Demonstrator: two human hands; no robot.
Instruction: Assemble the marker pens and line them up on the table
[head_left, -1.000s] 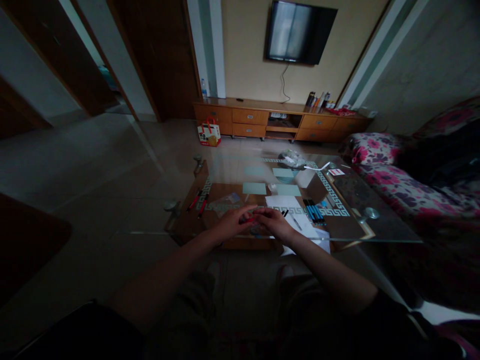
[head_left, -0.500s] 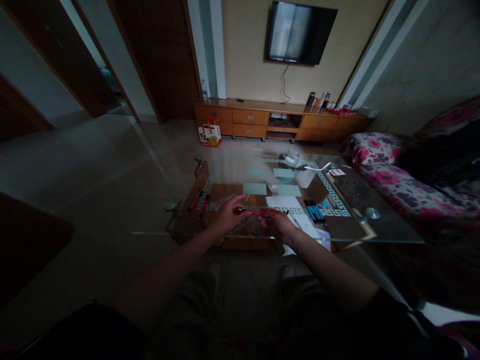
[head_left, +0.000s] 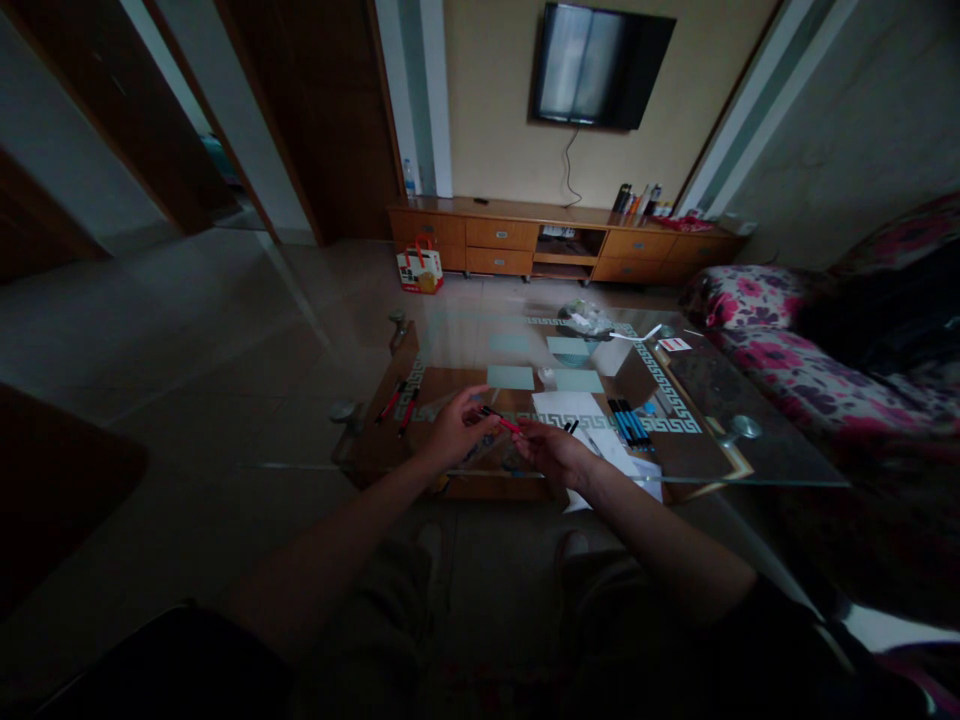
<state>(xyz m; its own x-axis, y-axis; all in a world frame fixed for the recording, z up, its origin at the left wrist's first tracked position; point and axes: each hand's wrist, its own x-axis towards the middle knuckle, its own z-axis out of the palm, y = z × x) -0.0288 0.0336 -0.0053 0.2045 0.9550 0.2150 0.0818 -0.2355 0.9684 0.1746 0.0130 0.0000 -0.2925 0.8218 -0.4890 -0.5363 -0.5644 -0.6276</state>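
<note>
A red pen (head_left: 508, 425) with a dark end is held between my two hands above the near edge of the glass table (head_left: 465, 350). My left hand (head_left: 459, 430) pinches its dark end, and my right hand (head_left: 553, 450) closes on the red end. Left of my hands, a few red and black pens (head_left: 407, 411) lie on the glass. To the right, several blue pens with black ends (head_left: 628, 422) lie side by side near white paper sheets (head_left: 566, 402). Dark pen tips show just past my right hand.
A clear plastic bag (head_left: 583, 318) and a red-and-white card (head_left: 673, 344) lie toward the table's far right. Behind stands a low wooden cabinet (head_left: 499, 234) with a paper gift bag (head_left: 420, 270) before it. A flowered sofa (head_left: 780, 360) is on the right.
The red pen has tilted, its dark left end now higher than its red end. My left hand has shifted slightly upward; my right hand has dipped slightly and turned.
</note>
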